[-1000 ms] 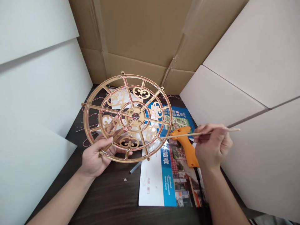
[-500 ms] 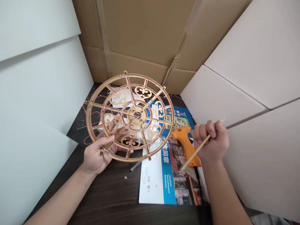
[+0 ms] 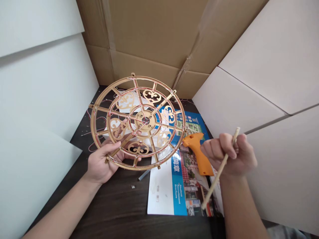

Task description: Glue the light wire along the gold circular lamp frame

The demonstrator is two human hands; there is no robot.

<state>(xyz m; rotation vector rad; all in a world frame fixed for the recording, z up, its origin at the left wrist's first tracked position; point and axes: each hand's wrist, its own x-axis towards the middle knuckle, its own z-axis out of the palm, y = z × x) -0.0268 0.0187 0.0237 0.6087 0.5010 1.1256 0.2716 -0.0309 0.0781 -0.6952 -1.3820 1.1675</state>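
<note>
My left hand (image 3: 103,163) grips the lower left rim of a round gold openwork frame (image 3: 138,122), held tilted above the dark table (image 3: 109,205). Thin red wire runs along the frame's spokes and rings. My right hand (image 3: 230,154) is closed round a thin wooden stick (image 3: 218,172), which slants down and to the left, its lower tip over the brochure (image 3: 174,186). An orange glue gun (image 3: 198,153) lies on the brochure just left of my right hand.
White foam boards (image 3: 37,99) wall the left side and more white boards (image 3: 269,83) the right. Brown cardboard (image 3: 154,36) closes the back. A short grey glue stick (image 3: 144,175) lies on the table under the frame. Loose red wires trail at the back left.
My right hand swung the stick from lying level, tip at the frame's rim, to slanting downward away from the frame. The frame stayed in my left hand, tilting slightly.
</note>
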